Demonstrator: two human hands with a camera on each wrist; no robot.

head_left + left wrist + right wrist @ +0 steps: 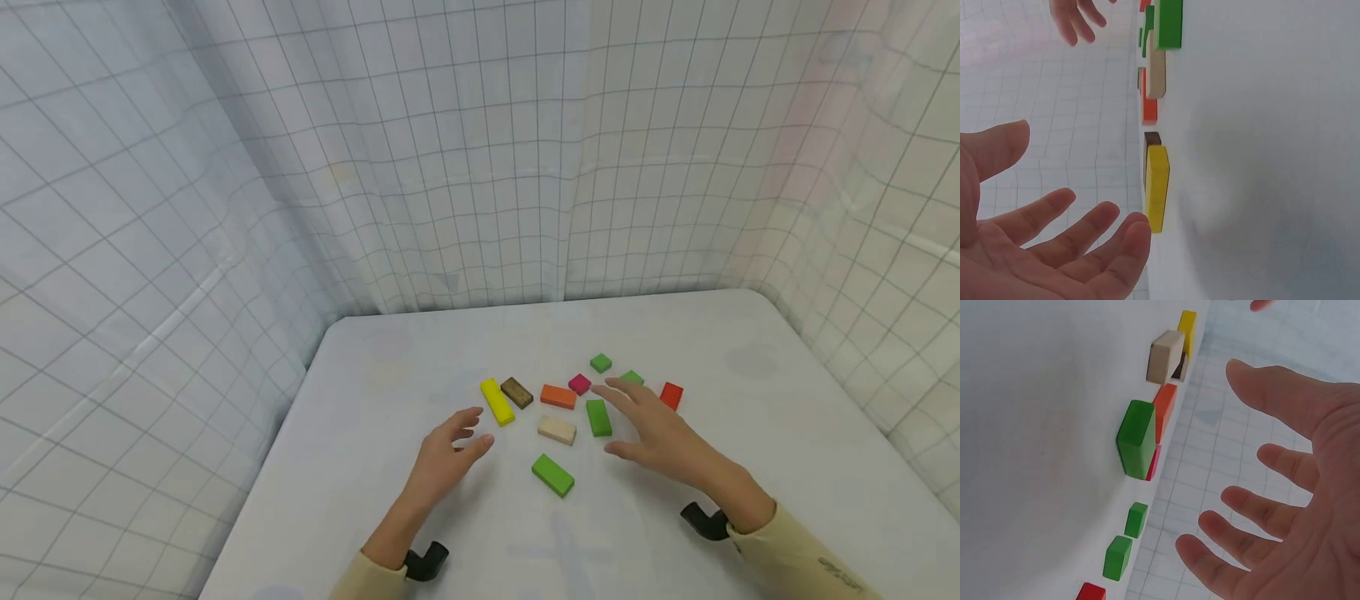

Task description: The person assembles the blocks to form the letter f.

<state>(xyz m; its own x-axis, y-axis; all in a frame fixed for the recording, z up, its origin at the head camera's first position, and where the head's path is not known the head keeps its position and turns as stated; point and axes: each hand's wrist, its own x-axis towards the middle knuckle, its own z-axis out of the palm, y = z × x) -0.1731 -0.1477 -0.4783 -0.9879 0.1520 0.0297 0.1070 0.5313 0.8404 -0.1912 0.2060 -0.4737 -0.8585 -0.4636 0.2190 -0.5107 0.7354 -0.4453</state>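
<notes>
My left hand (442,458) hovers over the table with its fingers loosely spread, nearest to a long yellow block (497,402). A dark brown block (517,392) lies beside the yellow one. On the other side, my right hand (660,433) is held above the table, fingers apart and holding nothing. Close to its thumb lies a green block (598,417); a small green block (632,378) is partly hidden behind its fingers. An orange block (558,397), a beige block (557,430) and a bright green block (552,475) lie between the hands.
Farther back are a small magenta block (580,384) and another small green block (601,362). A red block (671,396) lies beyond the right hand. Grid-patterned white curtains (480,167) surround the white table (375,383) at the back and sides.
</notes>
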